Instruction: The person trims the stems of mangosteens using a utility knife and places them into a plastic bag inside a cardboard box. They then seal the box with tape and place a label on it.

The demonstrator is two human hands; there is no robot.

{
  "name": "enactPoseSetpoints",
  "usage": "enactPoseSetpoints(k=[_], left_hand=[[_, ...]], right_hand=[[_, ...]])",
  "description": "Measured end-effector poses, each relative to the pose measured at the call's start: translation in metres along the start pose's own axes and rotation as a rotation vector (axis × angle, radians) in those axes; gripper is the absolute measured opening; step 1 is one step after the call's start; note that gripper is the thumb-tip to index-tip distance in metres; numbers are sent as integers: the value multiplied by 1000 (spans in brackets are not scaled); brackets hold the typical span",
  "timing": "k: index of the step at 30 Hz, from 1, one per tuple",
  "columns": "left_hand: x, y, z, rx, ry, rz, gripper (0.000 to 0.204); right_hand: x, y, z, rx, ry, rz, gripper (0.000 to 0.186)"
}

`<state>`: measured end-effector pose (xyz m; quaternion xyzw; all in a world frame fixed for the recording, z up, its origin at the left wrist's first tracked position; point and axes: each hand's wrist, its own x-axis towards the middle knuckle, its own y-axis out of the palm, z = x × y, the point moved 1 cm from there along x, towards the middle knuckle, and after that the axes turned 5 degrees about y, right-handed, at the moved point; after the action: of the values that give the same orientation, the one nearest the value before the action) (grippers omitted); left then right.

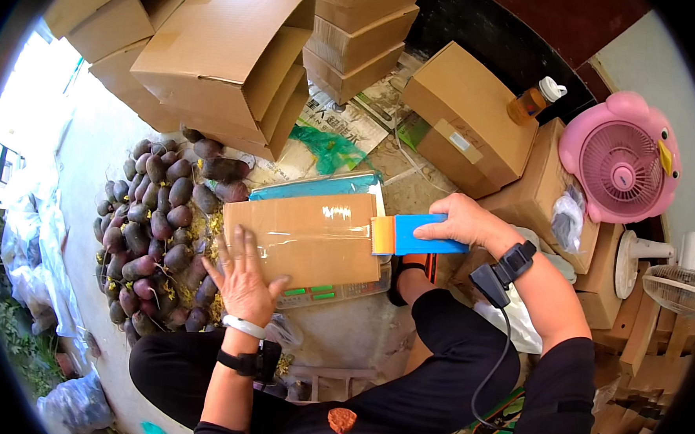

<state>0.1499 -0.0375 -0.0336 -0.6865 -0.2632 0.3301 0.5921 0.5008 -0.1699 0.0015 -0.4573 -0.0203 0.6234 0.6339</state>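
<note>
A closed cardboard box (306, 250) lies in front of me on a scale (324, 294) with a green-lit display. Shiny clear tape runs along the middle of its top. My left hand (245, 286) rests flat on the box's left end, fingers spread. At the opposite end, my right hand (473, 223) grips a blue tape dispenser (425, 237), its orange-yellow front against the box's right edge. To the left of the box spreads a heap of dark purple, oval produce (155, 215), whose kind I cannot make out.
Large cardboard boxes (223, 38) stand at the far left, with more stacked (349, 44) behind. A carton (479, 106) bearing an amber bottle (530, 102) stands at the far right, near a pink fan (623, 178). Green netting (331, 149) lies beyond the scale. Flattened cardboard (628, 420) is piled at right.
</note>
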Motion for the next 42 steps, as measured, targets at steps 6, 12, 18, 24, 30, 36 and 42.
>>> enactPoseSetpoints(k=[6,12,18,24,30,36,42], left_hand=[[24,6,-96,-77,267,103,118],[33,10,-141,-106,350,108,122],[34,6,-152,-57,335,154,121],[35,10,-156,-19,343,130,118],[32,14,-154,1,329,99,118],[34,16,-156,31,344,89,117],[34,17,-153,43,338,95,117]], right_hand=[[8,1,-17,-36,-22,0,61],[10,3,-21,-2,-86,12,60],[4,6,-36,102,-116,31,58],[-32,-33,-86,133,-75,30,46],[-52,-49,-149,37,118,36,48],[20,27,-137,-128,131,-56,55],[68,77,-92,-105,78,-45,55]])
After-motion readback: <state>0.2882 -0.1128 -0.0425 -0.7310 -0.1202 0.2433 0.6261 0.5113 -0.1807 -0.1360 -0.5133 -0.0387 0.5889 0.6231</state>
